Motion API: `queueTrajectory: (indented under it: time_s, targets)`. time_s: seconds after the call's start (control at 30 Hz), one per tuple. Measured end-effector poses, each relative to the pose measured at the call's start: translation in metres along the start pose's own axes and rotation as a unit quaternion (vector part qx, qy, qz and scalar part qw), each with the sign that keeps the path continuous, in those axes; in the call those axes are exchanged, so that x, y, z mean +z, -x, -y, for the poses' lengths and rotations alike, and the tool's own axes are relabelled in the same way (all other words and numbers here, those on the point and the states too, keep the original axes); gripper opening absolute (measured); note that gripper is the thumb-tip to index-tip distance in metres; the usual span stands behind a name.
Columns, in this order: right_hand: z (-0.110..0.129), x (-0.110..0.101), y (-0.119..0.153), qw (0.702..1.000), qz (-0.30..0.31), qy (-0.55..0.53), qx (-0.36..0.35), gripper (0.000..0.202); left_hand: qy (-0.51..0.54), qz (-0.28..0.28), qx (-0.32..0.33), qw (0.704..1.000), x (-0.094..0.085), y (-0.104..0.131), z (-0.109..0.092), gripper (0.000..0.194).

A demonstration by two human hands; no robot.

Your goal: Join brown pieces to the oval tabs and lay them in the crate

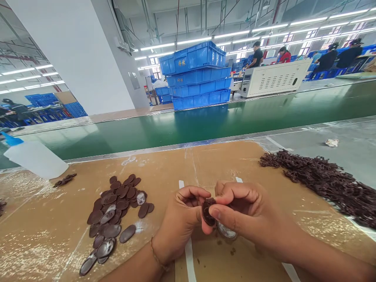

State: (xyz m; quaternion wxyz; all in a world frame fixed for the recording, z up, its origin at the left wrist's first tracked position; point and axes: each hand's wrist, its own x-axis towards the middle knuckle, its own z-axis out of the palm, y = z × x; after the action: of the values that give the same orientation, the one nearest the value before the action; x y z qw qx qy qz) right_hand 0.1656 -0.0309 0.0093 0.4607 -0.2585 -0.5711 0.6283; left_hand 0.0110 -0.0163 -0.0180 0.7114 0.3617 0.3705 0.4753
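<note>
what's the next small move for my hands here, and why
Probably keep the left hand steady on the brown oval and work the right fingertips gently at its upper edge. The left hand grips one side, while the right hand's thumb and finger meet at that edge.

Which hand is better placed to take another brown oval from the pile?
Probably the left hand: it sits nearer the oval pile than the right hand, though both hold a brown piece.
</note>
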Motion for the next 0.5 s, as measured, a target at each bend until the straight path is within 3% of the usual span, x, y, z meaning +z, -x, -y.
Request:
queueTrajectory:
  time_s: [0.5]
  targets:
    - [0.0000, -0.0010, 0.0015, 1.000, -0.004, 0.026, -0.016, 0.026, -0.026, -0.014, 0.002, 1.000, -0.0011, 0.0001, 0.0009, 0.040]
